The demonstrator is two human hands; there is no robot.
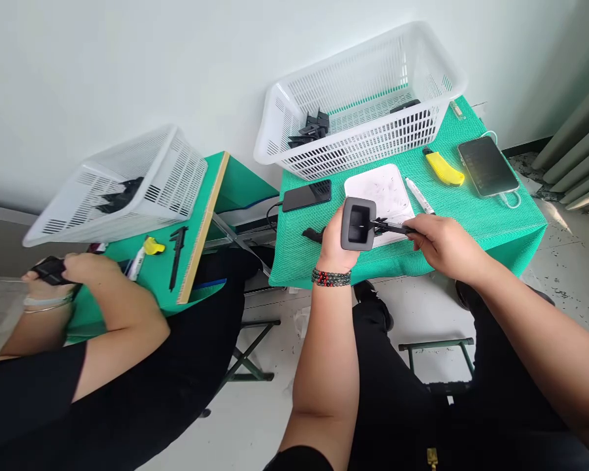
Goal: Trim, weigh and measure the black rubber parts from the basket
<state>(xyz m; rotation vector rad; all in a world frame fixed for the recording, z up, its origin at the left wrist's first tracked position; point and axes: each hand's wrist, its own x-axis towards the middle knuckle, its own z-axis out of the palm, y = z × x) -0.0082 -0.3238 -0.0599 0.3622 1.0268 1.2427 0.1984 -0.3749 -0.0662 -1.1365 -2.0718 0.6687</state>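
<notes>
My left hand (334,241) is wrapped round a black plastic part (344,226) with a rounded rectangular rim and a hollow middle; its opening faces me. In my right hand (436,239) is a black caliper (391,227), held by its beam. The caliper's jaws meet the right rim of the part; the exact contact is too small to make out. Below both hands lies a white pad (380,186) with dark shavings on it. A white marker pen (419,195) rests to the right of the pad. A dark strip-like piece (313,234) lies left of my left hand.
Behind stands a white basket (353,154) with several black parts. A yellow-handled cutter (444,169), a phone on a cable (488,167) and another phone (307,195) lie on the green cloth (500,219). At left, a co-worker's hands hold a black part (52,269) beside another caliper (177,255).
</notes>
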